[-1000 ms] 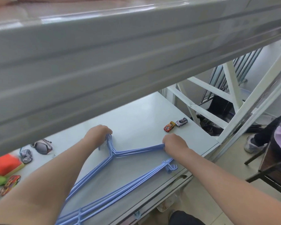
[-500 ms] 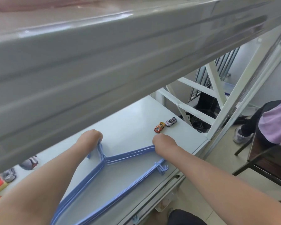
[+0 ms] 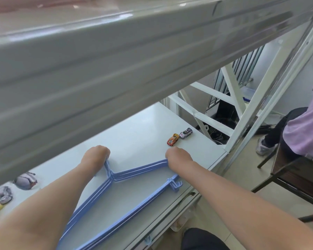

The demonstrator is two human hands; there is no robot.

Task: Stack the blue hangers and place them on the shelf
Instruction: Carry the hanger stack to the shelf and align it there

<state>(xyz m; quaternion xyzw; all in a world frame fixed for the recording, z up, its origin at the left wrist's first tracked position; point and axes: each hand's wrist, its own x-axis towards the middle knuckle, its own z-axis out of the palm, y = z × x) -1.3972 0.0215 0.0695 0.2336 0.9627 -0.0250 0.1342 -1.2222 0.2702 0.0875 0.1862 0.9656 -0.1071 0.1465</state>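
Your left hand (image 3: 96, 156) is clenched around the hook end of the blue hangers (image 3: 126, 175); your right hand (image 3: 178, 156) grips their right shoulder. The stack lies flat on the shelf (image 3: 143, 134), near its front edge. Two toy cars (image 3: 179, 136) sit just beyond your right hand.

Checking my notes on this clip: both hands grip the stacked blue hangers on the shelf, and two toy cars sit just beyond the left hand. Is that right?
One detail is off. The two toy cars sit just beyond the right hand, not the left hand. The head view shows it. The rest holds: both hands grip the stacked blue hangers lying on the shelf.
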